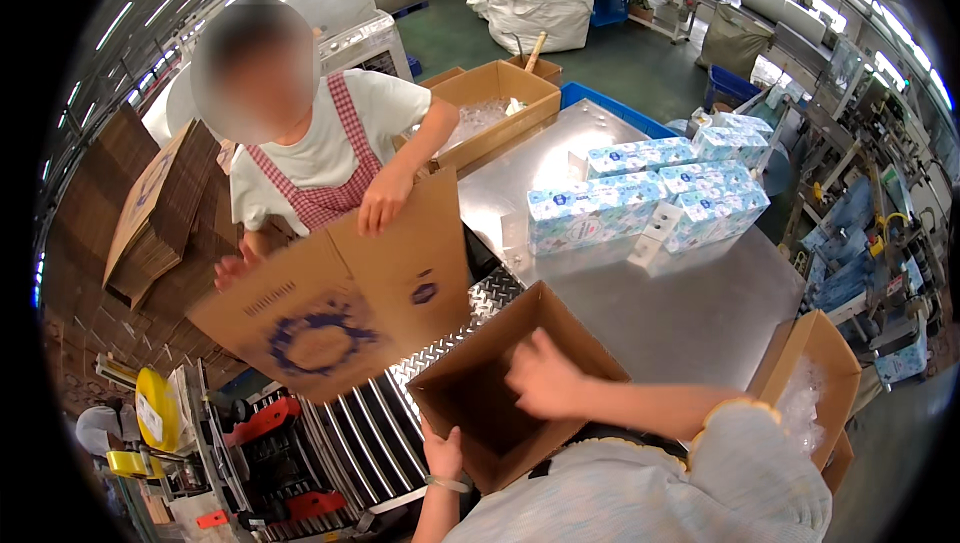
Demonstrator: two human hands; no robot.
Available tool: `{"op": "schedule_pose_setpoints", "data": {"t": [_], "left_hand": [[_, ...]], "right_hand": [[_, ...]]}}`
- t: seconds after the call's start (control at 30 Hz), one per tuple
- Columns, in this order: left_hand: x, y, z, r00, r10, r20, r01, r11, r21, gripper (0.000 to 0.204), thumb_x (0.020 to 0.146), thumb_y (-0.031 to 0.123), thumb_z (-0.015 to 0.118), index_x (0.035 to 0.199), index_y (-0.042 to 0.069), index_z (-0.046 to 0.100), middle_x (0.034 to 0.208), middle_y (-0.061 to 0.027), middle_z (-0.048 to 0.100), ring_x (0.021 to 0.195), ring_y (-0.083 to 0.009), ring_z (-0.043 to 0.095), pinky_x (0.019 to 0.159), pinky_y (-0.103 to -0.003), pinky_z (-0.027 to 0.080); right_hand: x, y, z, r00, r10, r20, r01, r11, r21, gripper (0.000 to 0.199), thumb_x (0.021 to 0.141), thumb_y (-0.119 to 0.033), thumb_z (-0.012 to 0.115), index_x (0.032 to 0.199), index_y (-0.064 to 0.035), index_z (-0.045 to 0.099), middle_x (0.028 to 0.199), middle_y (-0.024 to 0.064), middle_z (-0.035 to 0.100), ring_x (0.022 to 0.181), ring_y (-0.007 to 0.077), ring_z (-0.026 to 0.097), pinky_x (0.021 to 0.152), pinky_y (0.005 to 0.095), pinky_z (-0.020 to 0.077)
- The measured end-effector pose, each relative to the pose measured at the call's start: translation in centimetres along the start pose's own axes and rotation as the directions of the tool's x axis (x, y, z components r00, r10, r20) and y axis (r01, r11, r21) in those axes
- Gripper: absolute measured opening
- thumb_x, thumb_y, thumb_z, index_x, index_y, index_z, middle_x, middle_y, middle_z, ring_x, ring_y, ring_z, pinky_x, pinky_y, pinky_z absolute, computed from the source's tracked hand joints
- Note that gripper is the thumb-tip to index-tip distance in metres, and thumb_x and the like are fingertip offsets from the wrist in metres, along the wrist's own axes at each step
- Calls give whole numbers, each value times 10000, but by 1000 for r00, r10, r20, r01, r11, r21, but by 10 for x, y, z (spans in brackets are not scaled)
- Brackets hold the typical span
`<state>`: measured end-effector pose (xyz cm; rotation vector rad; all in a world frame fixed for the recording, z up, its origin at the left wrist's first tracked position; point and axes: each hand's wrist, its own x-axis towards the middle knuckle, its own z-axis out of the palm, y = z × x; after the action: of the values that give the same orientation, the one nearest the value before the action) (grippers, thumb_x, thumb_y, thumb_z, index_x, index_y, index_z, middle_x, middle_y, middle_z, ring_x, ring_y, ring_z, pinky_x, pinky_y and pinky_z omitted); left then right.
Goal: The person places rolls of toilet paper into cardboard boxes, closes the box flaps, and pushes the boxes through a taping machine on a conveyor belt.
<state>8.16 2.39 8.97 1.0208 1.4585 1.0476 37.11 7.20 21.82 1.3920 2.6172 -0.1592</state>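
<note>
An open cardboard carton (560, 333) stands tilted in front of me, its dark inside showing no contents. My left hand (442, 451) grips the carton's near left wall, thumb up beside the edge. Over the carton's opening is my right hand (545, 380), smeared by motion, so I cannot tell how its fingers are set. Across from me a co-worker in a checked apron holds a partly folded cardboard carton (385, 288) with blue print, its lower edge close to mine.
Blue-and-white soft packs (600, 211) stand in rows on the metal table (690, 308). A roller conveyor (365, 443) with a taping machine (160, 413) lies at left. Cartons holding clear plastic (500, 93) stand behind the table and at right. Flat cartons (155, 208) lean at far left.
</note>
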Motion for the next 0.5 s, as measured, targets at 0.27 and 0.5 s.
{"op": "schedule_pose_setpoints", "data": {"t": [0.27,0.5], "left_hand": [[35,-97,-133,979,-77,-189,170,819,548,557,848,299,859,1224,-42,629,998,-164,741,831,-297,720,783,-373,581],[34,84,27,792,584,176,-300,123,946,573,790,36,760,1329,28,566,1502,-238,447,1373,-430,423,1142,-561,331]], "right_hand": [[-27,152,168,868,497,5,-471,819,329,745,1007,-529,489,1600,-104,340,1689,124,249,1583,272,151,1232,656,66],[-89,257,115,541,759,-363,-523,642,561,582,929,-326,667,1403,-23,517,1452,186,519,1391,367,431,1183,588,263]]}}
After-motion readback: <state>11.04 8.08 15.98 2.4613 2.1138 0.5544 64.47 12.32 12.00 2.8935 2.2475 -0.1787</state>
